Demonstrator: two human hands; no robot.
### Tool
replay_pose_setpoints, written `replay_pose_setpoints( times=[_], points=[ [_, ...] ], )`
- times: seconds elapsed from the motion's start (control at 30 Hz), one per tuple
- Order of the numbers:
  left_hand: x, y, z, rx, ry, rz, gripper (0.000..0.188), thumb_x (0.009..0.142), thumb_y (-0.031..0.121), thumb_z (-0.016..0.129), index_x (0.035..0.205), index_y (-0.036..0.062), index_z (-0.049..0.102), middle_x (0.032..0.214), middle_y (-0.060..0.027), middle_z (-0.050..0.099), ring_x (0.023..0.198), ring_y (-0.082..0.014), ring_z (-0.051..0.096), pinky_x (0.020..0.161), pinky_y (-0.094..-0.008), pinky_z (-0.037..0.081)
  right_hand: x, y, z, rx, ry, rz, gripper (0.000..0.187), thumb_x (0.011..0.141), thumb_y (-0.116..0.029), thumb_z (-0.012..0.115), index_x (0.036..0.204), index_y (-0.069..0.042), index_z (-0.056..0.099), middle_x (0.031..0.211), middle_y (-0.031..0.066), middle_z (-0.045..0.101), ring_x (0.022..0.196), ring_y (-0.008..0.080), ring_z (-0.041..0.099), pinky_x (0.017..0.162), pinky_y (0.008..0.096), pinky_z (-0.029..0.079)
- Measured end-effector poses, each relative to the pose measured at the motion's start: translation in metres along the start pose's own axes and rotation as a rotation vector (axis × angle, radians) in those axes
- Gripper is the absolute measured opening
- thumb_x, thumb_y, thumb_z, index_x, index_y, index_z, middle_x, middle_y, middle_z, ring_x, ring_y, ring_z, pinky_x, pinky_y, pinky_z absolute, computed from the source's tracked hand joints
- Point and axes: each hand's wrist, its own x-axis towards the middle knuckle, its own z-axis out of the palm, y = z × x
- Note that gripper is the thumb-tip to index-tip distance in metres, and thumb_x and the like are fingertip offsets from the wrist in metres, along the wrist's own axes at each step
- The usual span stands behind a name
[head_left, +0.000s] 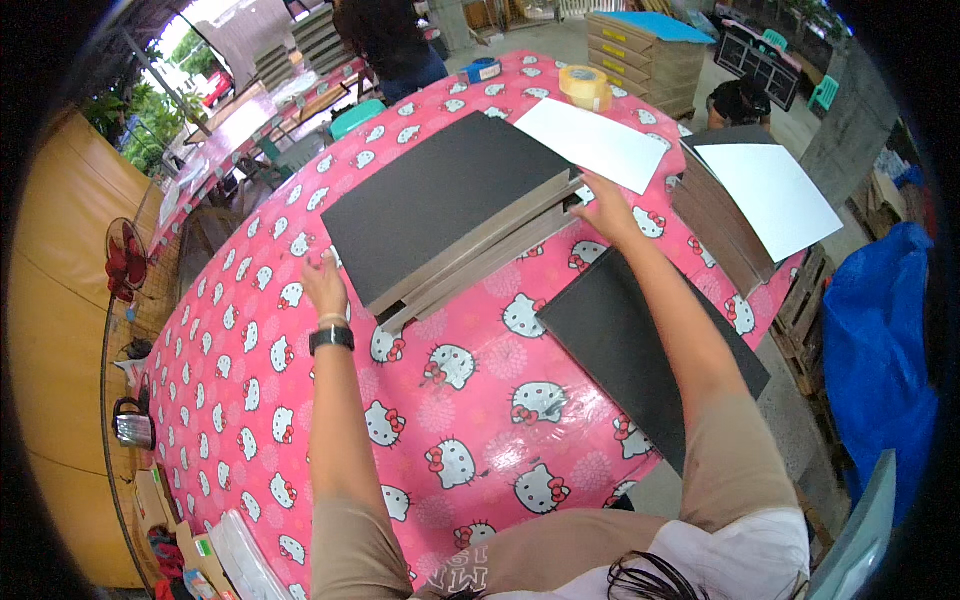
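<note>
A thick stack of black-topped boards (450, 200) with grey-brown edges lies at the middle of the table. Its lower layers are not flush with the upper ones along the near side. At the stack's left end, my left hand (325, 287) is raised with its fingers apart, close against the edge; whether it touches cannot be made out. My right hand (607, 212) grips the near right corner, and its fingertips are partly hidden there. Below my right forearm lies a flat black board (640, 350). Just beyond the stack rests a white sheet (595, 142).
A pink patterned cloth (470, 390) covers the table. Tape rolls (585, 86) and a blue tape dispenser (480, 70) sit at the far edge. Another board stack (722, 215), topped by a white sheet (770, 195), stands right. One person (385, 45) stands beyond; another (738, 103) is lower right.
</note>
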Motion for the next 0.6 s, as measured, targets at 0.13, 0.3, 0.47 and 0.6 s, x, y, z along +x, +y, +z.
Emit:
replay_pose_setpoints(
  times=[0.13, 0.3, 0.47, 0.6],
  points=[
    [-0.105, 0.123, -0.007, -0.232, -0.125, 0.477, 0.024, 0.075, 0.015, 0.058, 0.093, -0.0003, 0.056, 0.095, -0.0141, 0.056, 0.092, -0.0289, 0.05, 0.085, -0.0389, 0.036, -0.165, -0.006, -0.121, -0.189, 0.275, 0.293, 0.048, 0.071, -0.016, 0.067, 0.115, -0.005, 0.051, 0.121, 0.0156, 0.049, 0.115, 0.0307, 0.042, 0.098, 0.0388, 0.031],
    [-0.233, 0.163, 0.054, -0.378, -0.708, 0.568, 0.04, 0.077, 0.027, 0.058, 0.109, 0.0034, 0.052, 0.109, -0.0145, 0.053, 0.104, -0.0312, 0.047, 0.091, -0.043, 0.036, -0.391, 0.04, -0.188, -0.54, 0.607, 1.101, 0.058, 0.075, -0.022, 0.065, 0.12, 0.006, 0.042, 0.122, 0.0209, 0.046, 0.115, 0.0346, 0.041, 0.097, 0.0412, 0.03],
    [-0.287, 0.198, 0.114, 0.126, -0.855, 0.425, 0.054, 0.08, 0.044, 0.053, 0.117, 0.0049, 0.049, 0.114, -0.0154, 0.051, 0.106, -0.0325, 0.046, 0.087, -0.0441, 0.038, -0.381, 0.006, -0.169, 1.219, 0.712, 1.269, 0.057, 0.081, -0.03, 0.061, 0.123, 0.005, 0.041, 0.121, 0.0205, 0.048, 0.11, 0.0305, 0.047, 0.095, 0.0393, 0.034],
    [-0.277, 0.183, 0.115, 0.063, -0.94, 0.396, 0.055, 0.075, 0.045, 0.058, 0.114, 0.0055, 0.051, 0.114, -0.0146, 0.05, 0.106, -0.0319, 0.046, 0.085, -0.0448, 0.039, -0.347, -0.018, -0.164, 0.711, 0.843, 1.302, 0.05, 0.081, -0.021, 0.063, 0.116, 0.009, 0.044, 0.11, 0.0179, 0.054, 0.096, 0.0274, 0.055, 0.086, 0.0355, 0.041]
  ],
)
